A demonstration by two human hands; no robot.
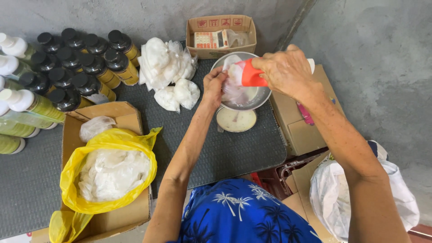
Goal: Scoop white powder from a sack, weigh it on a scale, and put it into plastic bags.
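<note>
Your right hand (284, 72) grips a tilted red scoop (252, 74) over the scale's metal bowl (261, 96). Your left hand's (214, 85) fingers pinch open a small clear bag (233, 78) beneath it.

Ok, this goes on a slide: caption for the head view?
Right hand tips a red scoop into a clear bag held by the left hand over a scale's metal bowl.

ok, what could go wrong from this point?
1. The right hand tips a red scoop at the small clear bag the left hand holds open; a narrow mouth could spill powder.
2. That happens over the metal bowl on the scale; pressing on it might skew the reading.
</note>
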